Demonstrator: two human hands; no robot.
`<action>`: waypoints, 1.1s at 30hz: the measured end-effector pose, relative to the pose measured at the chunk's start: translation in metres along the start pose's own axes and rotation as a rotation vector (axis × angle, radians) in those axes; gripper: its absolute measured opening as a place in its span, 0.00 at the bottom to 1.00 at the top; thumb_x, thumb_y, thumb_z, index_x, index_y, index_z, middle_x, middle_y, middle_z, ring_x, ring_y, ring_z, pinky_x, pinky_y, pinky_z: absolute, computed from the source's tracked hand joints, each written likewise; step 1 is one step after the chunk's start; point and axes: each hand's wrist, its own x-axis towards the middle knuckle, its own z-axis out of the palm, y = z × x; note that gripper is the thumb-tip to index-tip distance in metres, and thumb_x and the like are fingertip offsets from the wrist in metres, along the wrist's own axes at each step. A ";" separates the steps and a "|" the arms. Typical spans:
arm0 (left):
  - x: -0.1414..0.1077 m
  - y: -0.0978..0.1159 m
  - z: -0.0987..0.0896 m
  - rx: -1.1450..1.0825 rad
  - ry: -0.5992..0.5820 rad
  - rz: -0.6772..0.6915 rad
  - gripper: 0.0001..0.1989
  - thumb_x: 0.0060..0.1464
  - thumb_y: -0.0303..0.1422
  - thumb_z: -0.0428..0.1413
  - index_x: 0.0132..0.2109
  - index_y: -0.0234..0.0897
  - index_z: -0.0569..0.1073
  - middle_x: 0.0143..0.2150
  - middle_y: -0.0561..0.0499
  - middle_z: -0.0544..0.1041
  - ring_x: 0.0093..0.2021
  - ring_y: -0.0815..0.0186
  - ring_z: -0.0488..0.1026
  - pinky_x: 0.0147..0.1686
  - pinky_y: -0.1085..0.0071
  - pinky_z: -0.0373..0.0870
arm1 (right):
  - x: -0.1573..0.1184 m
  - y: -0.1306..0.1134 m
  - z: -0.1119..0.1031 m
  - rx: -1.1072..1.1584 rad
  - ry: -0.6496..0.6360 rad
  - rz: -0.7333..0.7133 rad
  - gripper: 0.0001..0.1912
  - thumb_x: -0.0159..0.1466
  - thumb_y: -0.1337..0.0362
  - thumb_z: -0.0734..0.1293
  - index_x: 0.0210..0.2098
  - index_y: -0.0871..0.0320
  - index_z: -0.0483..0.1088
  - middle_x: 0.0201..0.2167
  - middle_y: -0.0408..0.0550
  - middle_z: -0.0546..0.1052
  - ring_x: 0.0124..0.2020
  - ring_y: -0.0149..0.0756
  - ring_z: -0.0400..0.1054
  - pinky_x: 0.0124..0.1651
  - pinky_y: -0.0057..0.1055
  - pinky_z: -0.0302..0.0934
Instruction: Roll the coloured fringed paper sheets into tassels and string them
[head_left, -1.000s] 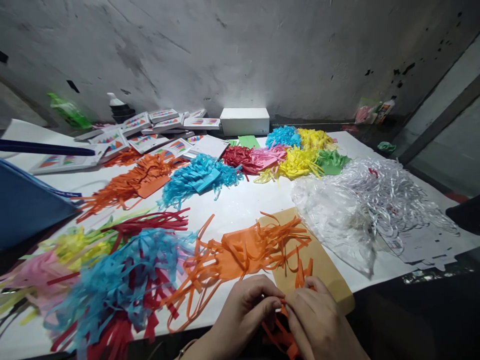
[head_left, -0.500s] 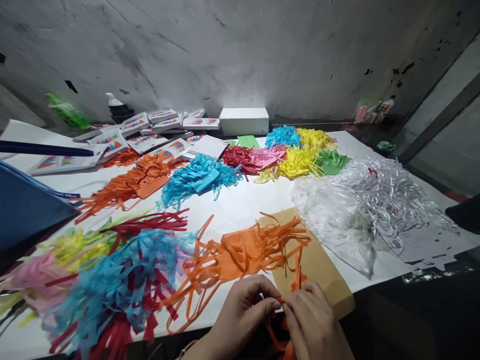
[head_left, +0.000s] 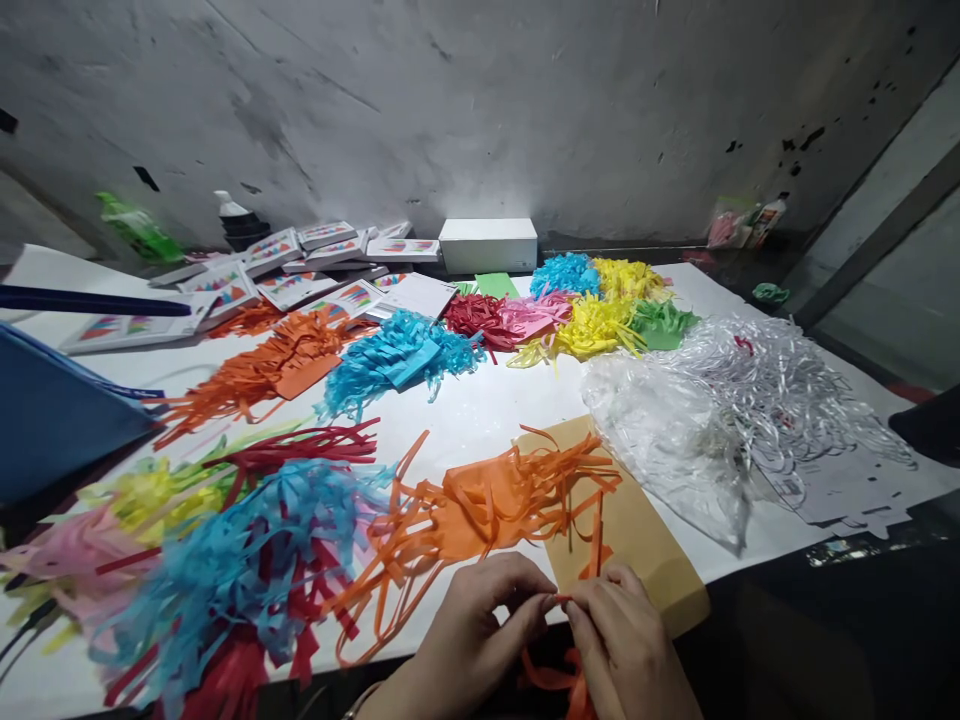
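At the table's front edge, my left hand (head_left: 491,620) pinches a thin twisted part of an orange paper tassel (head_left: 555,680) between thumb and forefinger. Close beside it, my right hand (head_left: 622,635) is closed on the same tassel, its fingers almost touching the left ones. Orange strips hang below the hands, and another strip rises behind the right fingers. Just beyond lies a loose heap of orange tissue tassels (head_left: 484,500), partly on a brown envelope (head_left: 622,530). To the left is a mixed pile with blue tassels (head_left: 255,550) on top.
Further back lie orange (head_left: 255,370), blue (head_left: 405,355) and yellow tassels (head_left: 600,325). White string and a clear plastic bag (head_left: 675,430) are at right. Flat printed boxes (head_left: 274,250) and a white box (head_left: 487,246) stand by the wall. A blue object (head_left: 60,410) sits at left.
My hands stay almost in place, still pinching the orange tassel. The fingers have shifted slightly, and the orange strips below the hands have moved a little. The rest lies unchanged.
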 end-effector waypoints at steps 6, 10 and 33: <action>-0.001 -0.003 -0.001 0.130 -0.035 0.139 0.07 0.58 0.25 0.56 0.38 0.37 0.80 0.31 0.46 0.82 0.31 0.65 0.77 0.32 0.77 0.71 | 0.001 -0.002 -0.002 -0.004 0.017 0.011 0.11 0.70 0.72 0.56 0.33 0.55 0.64 0.25 0.42 0.71 0.29 0.35 0.65 0.34 0.31 0.62; 0.000 -0.007 0.003 0.181 -0.031 0.154 0.06 0.56 0.24 0.57 0.36 0.37 0.78 0.29 0.47 0.80 0.27 0.67 0.75 0.29 0.79 0.69 | 0.004 -0.003 -0.005 -0.012 0.023 -0.035 0.08 0.71 0.67 0.58 0.45 0.58 0.68 0.32 0.44 0.77 0.32 0.35 0.71 0.43 0.35 0.64; -0.014 -0.016 -0.012 0.412 -0.056 0.427 0.10 0.51 0.19 0.51 0.36 0.38 0.71 0.27 0.51 0.74 0.24 0.64 0.69 0.22 0.73 0.63 | -0.017 0.005 0.023 0.058 -0.065 -0.105 0.09 0.70 0.71 0.58 0.37 0.55 0.67 0.26 0.37 0.74 0.27 0.29 0.71 0.50 0.32 0.65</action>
